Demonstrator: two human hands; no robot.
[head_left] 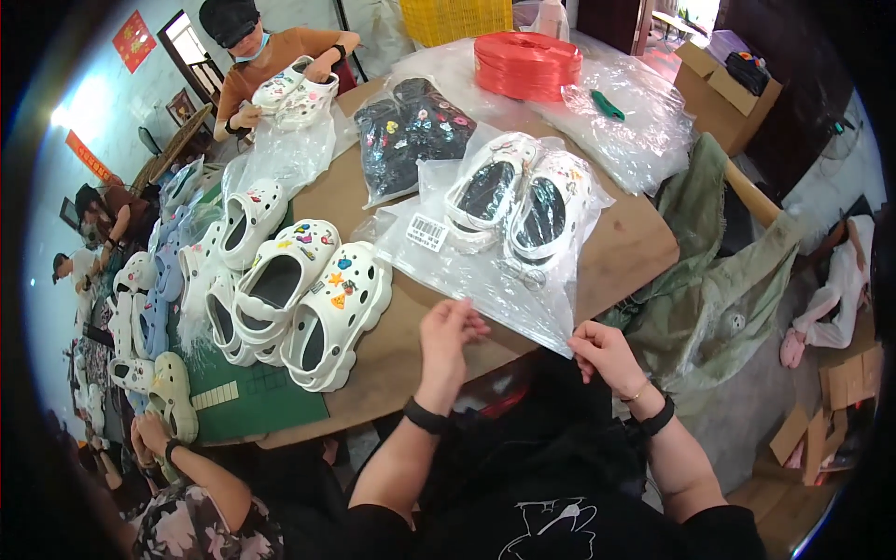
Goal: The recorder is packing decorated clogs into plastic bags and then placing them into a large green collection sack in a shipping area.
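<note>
A clear plastic bag [485, 297] lies on the table in front of me, with a pair of white clogs [551, 201] inside, their dark insoles facing up. A white label sits on its left side. My right hand [605, 355] pinches the bag's near right corner. Just off the bag's near edge, my left hand [452, 334] is loosely curled with its fingers apart, gripping nothing visible. To the left stand loose white clogs [338, 313] with colourful charms. Behind the bag lies another clear bag [411, 140] of dark clogs with charms.
A red roll of plastic twine [527, 65] and flat clear bags [621, 135] cover the table's far side. A green cutting mat [252, 411] lies at the left. Across the table a person holds white clogs [297, 91]. Green sacking [719, 299] hangs at the right edge.
</note>
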